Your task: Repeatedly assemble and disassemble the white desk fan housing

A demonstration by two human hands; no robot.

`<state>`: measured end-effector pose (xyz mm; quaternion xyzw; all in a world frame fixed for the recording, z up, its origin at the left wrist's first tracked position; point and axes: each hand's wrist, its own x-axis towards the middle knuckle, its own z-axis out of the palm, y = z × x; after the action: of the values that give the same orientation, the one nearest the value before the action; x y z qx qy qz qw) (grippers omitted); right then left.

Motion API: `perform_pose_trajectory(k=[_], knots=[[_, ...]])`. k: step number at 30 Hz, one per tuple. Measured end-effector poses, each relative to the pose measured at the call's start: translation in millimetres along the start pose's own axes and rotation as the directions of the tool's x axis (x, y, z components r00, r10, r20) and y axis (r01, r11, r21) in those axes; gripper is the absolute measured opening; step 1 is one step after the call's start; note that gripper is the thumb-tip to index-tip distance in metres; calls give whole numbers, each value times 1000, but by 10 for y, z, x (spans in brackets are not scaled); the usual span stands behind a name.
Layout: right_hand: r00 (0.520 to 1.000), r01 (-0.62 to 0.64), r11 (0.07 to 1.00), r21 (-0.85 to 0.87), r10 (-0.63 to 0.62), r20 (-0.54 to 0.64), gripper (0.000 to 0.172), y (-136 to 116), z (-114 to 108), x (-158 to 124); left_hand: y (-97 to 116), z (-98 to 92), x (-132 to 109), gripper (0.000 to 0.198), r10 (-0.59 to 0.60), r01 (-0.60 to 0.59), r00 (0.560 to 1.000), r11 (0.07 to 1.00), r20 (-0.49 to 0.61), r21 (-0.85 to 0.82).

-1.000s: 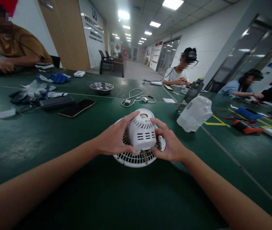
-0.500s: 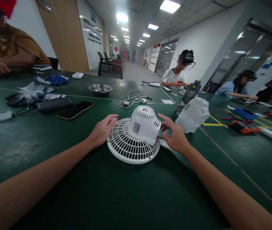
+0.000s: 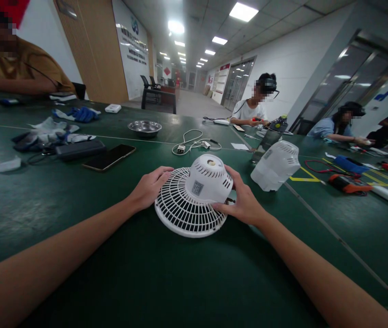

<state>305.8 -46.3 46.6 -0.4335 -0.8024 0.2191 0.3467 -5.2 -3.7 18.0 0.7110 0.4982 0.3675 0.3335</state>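
Note:
A white fan grille (image 3: 188,221) lies on the green table in front of me, its round rim down. On top of it sits a white motor housing (image 3: 210,175) with vent slots, a grey label and a hole in its crown. My left hand (image 3: 150,187) grips the grille's left rim, fingertips toward the far side. Around the right side of the housing my right hand (image 3: 246,200) is closed, thumb low in front and fingers behind, partly hidden. Just beyond that hand stands a second white plastic housing (image 3: 276,166).
Behind the fan lie a white cable (image 3: 197,145) and a steel bowl (image 3: 145,128). To the left are a phone (image 3: 110,157), a dark case (image 3: 80,149) and gloves (image 3: 48,134). A bottle (image 3: 267,143) and an orange multimeter (image 3: 349,183) stand right. Several people sit around.
My right hand has closed from a loose, pointing pose onto the motor housing. The housing has turned and shifted slightly to the right. My left hand stays at the grille's rim.

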Motion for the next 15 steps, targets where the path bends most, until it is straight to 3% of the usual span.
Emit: perform_pose_trajectory(k=[5,8,10,12,15], knots=[[991,-85,945,315,114,-74,108,15,48,-12,18,-24,-66,56,99,-113,993,967,-71,-230],[970,-94,824,559,203,-137,86,14,91,3,20,-16,-74,56,182,-233,957,946,-226,-224],[951,-130,727,674,284,-123,66,1,133,8,8,8,-54,51,199,-254,943,948,-268,-192],[945,-190,650,735,324,-42,52,-22,186,1,-3,44,-31,48,170,-216,964,949,-206,-228],[956,-262,628,733,273,109,52,-55,269,-21,-14,106,-12,46,100,-101,995,923,-21,-371]])
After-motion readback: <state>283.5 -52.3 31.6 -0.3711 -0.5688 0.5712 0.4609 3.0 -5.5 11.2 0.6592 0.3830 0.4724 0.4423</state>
